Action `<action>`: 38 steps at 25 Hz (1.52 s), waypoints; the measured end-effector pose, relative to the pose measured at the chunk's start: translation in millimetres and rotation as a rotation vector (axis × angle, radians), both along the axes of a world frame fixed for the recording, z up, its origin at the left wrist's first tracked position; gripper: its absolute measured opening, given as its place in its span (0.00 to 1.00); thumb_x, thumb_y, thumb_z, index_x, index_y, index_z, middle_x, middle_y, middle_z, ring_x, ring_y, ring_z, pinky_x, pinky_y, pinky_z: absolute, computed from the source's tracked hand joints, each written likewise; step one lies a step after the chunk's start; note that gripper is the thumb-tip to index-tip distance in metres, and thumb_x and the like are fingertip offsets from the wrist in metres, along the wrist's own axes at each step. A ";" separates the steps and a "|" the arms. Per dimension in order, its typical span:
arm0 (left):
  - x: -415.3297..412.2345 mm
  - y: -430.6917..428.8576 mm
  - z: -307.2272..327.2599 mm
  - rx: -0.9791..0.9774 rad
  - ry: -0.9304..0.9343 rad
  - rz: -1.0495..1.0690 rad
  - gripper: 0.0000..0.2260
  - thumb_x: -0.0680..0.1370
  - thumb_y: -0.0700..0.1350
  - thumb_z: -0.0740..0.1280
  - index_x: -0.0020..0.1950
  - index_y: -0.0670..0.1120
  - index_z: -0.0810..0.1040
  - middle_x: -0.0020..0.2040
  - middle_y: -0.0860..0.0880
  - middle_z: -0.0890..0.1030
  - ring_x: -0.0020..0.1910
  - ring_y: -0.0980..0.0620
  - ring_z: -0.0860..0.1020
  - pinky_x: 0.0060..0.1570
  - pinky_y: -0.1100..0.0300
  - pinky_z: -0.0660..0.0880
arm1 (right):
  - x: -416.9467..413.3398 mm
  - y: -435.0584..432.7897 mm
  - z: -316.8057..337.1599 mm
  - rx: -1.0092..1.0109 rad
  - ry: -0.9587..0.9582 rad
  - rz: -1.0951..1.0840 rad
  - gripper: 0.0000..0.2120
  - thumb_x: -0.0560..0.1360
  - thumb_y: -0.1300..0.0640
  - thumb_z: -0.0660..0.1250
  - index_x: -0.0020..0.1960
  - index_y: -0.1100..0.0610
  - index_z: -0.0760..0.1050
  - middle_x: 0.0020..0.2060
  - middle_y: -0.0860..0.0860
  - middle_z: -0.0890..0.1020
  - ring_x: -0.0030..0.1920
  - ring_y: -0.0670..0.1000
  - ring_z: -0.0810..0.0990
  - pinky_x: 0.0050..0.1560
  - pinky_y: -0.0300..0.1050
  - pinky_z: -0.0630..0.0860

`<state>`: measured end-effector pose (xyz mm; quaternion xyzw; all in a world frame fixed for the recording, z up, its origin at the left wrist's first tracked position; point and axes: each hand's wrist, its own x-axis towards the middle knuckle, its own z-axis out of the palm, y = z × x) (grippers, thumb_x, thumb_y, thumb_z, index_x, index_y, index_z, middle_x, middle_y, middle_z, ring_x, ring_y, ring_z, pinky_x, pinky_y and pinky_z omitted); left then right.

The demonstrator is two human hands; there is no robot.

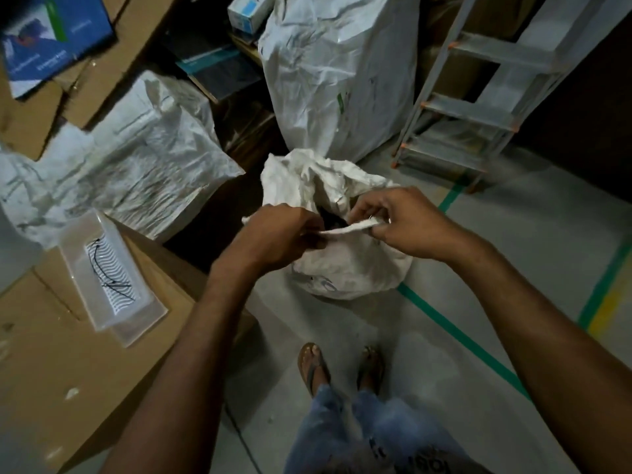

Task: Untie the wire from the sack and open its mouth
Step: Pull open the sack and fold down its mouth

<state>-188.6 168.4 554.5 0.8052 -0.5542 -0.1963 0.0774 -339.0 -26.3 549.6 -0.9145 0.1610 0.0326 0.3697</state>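
Observation:
A white woven sack [349, 268] stands on the grey floor in front of my feet. Its mouth is partly open, with a dark gap [330, 218] between the crumpled far flap and the near rim. My left hand [278, 236] grips the near rim on the left side. On the right, the fingers of my right hand [400, 222] pinch that same rim, which is stretched taut between the two hands. I see no wire on the sack's neck. Black wires [109, 271] lie in a clear plastic tray to the left.
The clear tray [73, 248] rests on a large cardboard box [68, 371] at my left. Two more white sacks [335, 73] [136, 165] stand behind. A metal stepladder [478, 107] is at the back right. Green floor tape [461, 340] runs diagonally past my sandalled feet.

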 end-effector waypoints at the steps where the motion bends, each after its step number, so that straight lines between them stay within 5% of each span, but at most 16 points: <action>1: 8.4 -1.0 2.4 -0.035 0.017 0.016 0.09 0.79 0.55 0.69 0.58 0.55 0.83 0.52 0.54 0.86 0.53 0.49 0.82 0.52 0.53 0.75 | -2.7 -4.7 -5.8 -0.028 0.018 -0.037 0.17 0.70 0.66 0.74 0.54 0.48 0.84 0.45 0.37 0.83 0.46 0.34 0.80 0.45 0.24 0.69; 6: 50.7 17.1 21.6 0.170 0.093 -0.065 0.13 0.79 0.54 0.70 0.63 0.54 0.83 0.56 0.54 0.85 0.55 0.52 0.82 0.51 0.57 0.74 | 3.9 6.5 -40.7 -0.131 0.074 -0.080 0.12 0.76 0.60 0.68 0.56 0.47 0.81 0.52 0.44 0.84 0.52 0.45 0.79 0.49 0.43 0.72; 10: 68.3 26.8 22.0 0.247 0.162 -0.008 0.19 0.74 0.65 0.69 0.60 0.57 0.83 0.49 0.56 0.84 0.50 0.52 0.82 0.46 0.57 0.74 | 11.9 14.2 -41.3 -0.063 0.005 -0.103 0.11 0.77 0.65 0.68 0.53 0.53 0.83 0.45 0.42 0.82 0.46 0.41 0.77 0.49 0.41 0.73; 12: 55.9 20.2 16.5 0.211 0.067 0.022 0.27 0.70 0.72 0.68 0.65 0.61 0.78 0.54 0.56 0.83 0.53 0.51 0.81 0.49 0.55 0.75 | 14.9 16.2 -25.5 -0.001 -0.024 -0.090 0.10 0.77 0.66 0.69 0.52 0.53 0.83 0.43 0.40 0.82 0.45 0.38 0.77 0.46 0.32 0.71; 15: 21.1 -2.4 -1.1 -0.041 0.116 -0.090 0.25 0.73 0.64 0.73 0.68 0.59 0.77 0.55 0.57 0.83 0.54 0.52 0.81 0.49 0.54 0.76 | 18.0 15.0 9.4 0.046 -0.036 -0.079 0.09 0.79 0.63 0.70 0.52 0.49 0.82 0.41 0.38 0.82 0.45 0.32 0.78 0.42 0.25 0.68; 18: 18.7 -14.9 4.2 -0.013 0.245 -0.171 0.14 0.79 0.52 0.70 0.64 0.55 0.80 0.51 0.59 0.80 0.51 0.55 0.80 0.47 0.56 0.74 | 4.3 -8.8 33.1 0.188 0.046 -0.133 0.10 0.79 0.60 0.70 0.55 0.46 0.79 0.40 0.45 0.86 0.43 0.41 0.83 0.47 0.39 0.76; 20: 21.2 -12.6 8.4 0.096 0.295 -0.261 0.17 0.81 0.46 0.67 0.68 0.59 0.78 0.57 0.62 0.78 0.55 0.60 0.77 0.53 0.59 0.73 | -4.2 -18.0 28.4 0.275 0.206 -0.120 0.07 0.82 0.55 0.67 0.58 0.48 0.79 0.41 0.48 0.87 0.43 0.48 0.86 0.50 0.46 0.80; 24: 9.6 -9.9 6.4 0.143 0.378 -0.284 0.21 0.82 0.43 0.66 0.71 0.63 0.75 0.57 0.67 0.75 0.56 0.66 0.73 0.55 0.70 0.70 | 10.1 -13.0 -25.9 0.002 0.443 -0.248 0.18 0.79 0.38 0.67 0.60 0.50 0.79 0.52 0.47 0.84 0.51 0.52 0.83 0.53 0.50 0.79; 28: 7.3 -13.0 5.6 0.133 0.394 -0.240 0.20 0.82 0.43 0.66 0.70 0.63 0.77 0.54 0.71 0.74 0.55 0.72 0.69 0.51 0.81 0.65 | 32.4 -0.9 -54.7 0.125 0.550 -0.462 0.32 0.72 0.54 0.76 0.73 0.53 0.69 0.67 0.54 0.75 0.60 0.55 0.80 0.59 0.47 0.80; 31: 2.1 -13.4 2.6 0.165 0.400 -0.271 0.22 0.81 0.46 0.68 0.73 0.64 0.73 0.64 0.62 0.80 0.60 0.63 0.76 0.60 0.67 0.73 | 41.4 -9.4 -48.7 0.087 0.338 -0.624 0.22 0.71 0.62 0.71 0.65 0.55 0.80 0.62 0.56 0.81 0.60 0.57 0.81 0.57 0.44 0.78; 33: -0.2 -13.1 -0.3 0.180 0.399 -0.272 0.24 0.80 0.49 0.69 0.75 0.65 0.70 0.62 0.57 0.82 0.59 0.57 0.79 0.61 0.54 0.75 | 39.3 -23.8 -28.0 0.016 0.189 -0.750 0.10 0.70 0.61 0.67 0.49 0.58 0.85 0.47 0.58 0.85 0.51 0.58 0.84 0.47 0.44 0.77; 35: 3.8 -15.5 1.4 0.107 0.413 -0.250 0.23 0.79 0.50 0.70 0.73 0.64 0.72 0.58 0.57 0.83 0.55 0.56 0.80 0.56 0.53 0.76 | 26.6 -42.2 -1.5 -0.102 0.146 -0.912 0.07 0.70 0.59 0.63 0.37 0.60 0.79 0.38 0.58 0.80 0.43 0.58 0.82 0.42 0.45 0.71; 38: 13.4 -27.4 4.6 0.030 0.345 -0.265 0.14 0.78 0.47 0.71 0.63 0.59 0.79 0.53 0.57 0.82 0.50 0.56 0.80 0.50 0.53 0.76 | 4.9 -59.2 17.0 -0.329 0.369 -0.979 0.11 0.72 0.58 0.67 0.52 0.59 0.82 0.53 0.60 0.83 0.55 0.63 0.82 0.49 0.48 0.74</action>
